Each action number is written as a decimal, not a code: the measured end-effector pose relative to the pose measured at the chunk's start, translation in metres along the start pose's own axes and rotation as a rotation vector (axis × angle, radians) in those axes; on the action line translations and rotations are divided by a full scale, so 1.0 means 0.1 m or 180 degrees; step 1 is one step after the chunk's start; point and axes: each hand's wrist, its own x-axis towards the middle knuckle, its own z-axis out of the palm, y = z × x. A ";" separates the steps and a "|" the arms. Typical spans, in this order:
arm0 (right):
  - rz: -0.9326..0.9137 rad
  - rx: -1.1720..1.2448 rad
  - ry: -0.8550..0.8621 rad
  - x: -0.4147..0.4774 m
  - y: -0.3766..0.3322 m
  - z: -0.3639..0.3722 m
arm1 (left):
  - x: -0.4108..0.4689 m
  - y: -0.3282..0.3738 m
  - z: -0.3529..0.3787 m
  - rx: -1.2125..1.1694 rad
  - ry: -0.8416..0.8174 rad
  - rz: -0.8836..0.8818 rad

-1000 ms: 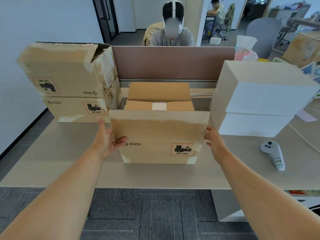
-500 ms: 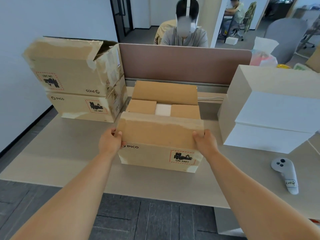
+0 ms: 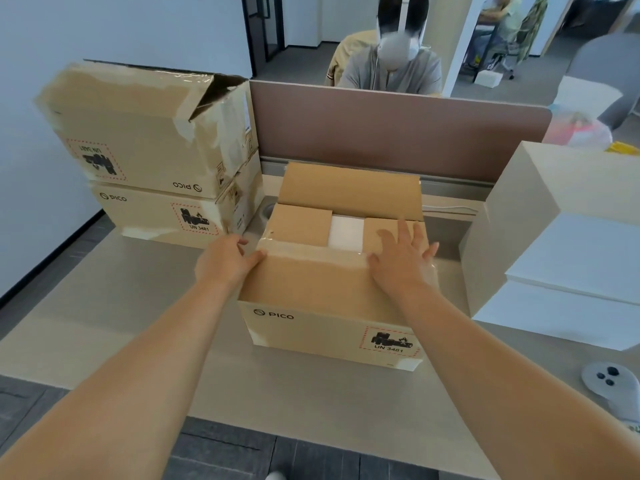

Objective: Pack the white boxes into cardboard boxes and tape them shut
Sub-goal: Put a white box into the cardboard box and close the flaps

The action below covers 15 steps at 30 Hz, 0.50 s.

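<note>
On the pale worktop (image 3: 104, 323), a brown cardboard box (image 3: 311, 327) with both grips on its near flap (image 3: 311, 278).
The plain flap, edged with torn tape, lies folded down. The left grip (image 3: 225, 263) curls round its left corner; the right grip (image 3: 401, 263) presses flat, fingers spread, across its right end. A smooth white box (image 3: 346, 232) shows between the side flaps (image 3: 301, 223).

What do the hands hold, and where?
The left hand pinches the near flap of the brown cardboard box at its left corner; the right hand presses flat.
</note>
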 end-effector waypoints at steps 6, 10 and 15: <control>-0.0217 -0.0007 -0.0208 0.39 -0.35 0.15 | 0.61 0.11 0.20 -0.0654 -0.0337 0.0446; -0.0101 -0.0125 -0.0241 0.50 -0.38 0.30 | 1.00 0.27 0.26 -0.1570 -0.0956 0.0382; -0.0066 -0.0043 -0.0248 0.53 -0.37 0.38 | 1.38 0.41 0.39 -0.2961 -0.1422 -0.0279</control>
